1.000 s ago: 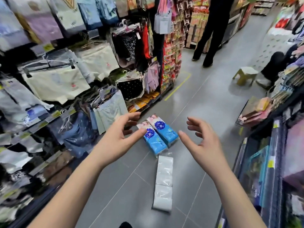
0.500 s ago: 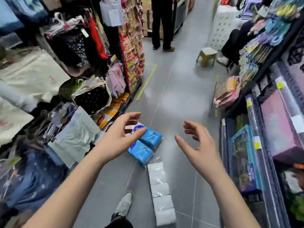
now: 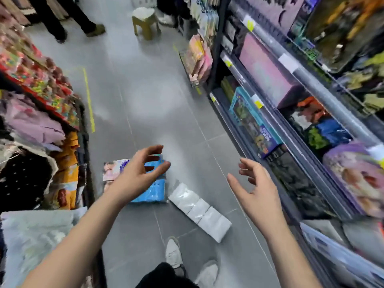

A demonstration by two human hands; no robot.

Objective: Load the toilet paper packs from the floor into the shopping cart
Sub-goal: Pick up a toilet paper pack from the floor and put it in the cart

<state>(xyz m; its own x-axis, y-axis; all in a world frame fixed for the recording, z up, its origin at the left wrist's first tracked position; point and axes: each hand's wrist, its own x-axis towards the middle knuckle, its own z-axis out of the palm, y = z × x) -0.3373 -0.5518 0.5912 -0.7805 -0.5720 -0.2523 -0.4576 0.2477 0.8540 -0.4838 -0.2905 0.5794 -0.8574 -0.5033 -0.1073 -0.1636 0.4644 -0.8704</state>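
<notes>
Shoes (image 3: 173, 254): a light pair, bottom centre of the frame, standing on the grey floor (image 3: 145, 104).
Left hand (image 3: 137, 175): lower centre-left, fingers spread and loosely curved, gripping nothing. It overlaps the blue packs in the picture, and whether it touches them cannot be told.
Right hand (image 3: 255, 190): lower centre-right, fingers spread, empty, over bare floor.
White toilet paper pack (image 3: 199, 208): a long clear-wrapped pack lying flat on the floor between the two hands, set diagonally.
Blue packs (image 3: 153, 190): two, side by side on the floor, just left of the white pack's upper end.
Lower left shelf (image 3: 85, 154): holds orange packets (image 3: 66, 161), which are blurred.
Right shelving (image 3: 324, 94): the lower tier holds a teal toy box (image 3: 253, 123) and the tier above holds a pink box (image 3: 264, 73).
Wire basket (image 3: 184, 59): at the far end of the right shelving, filled with upright pink and orange packets.
Stool (image 3: 145, 21): top centre, on the floor.
Person (image 3: 68, 19): upper left, only dark-trousered legs visible.
</notes>
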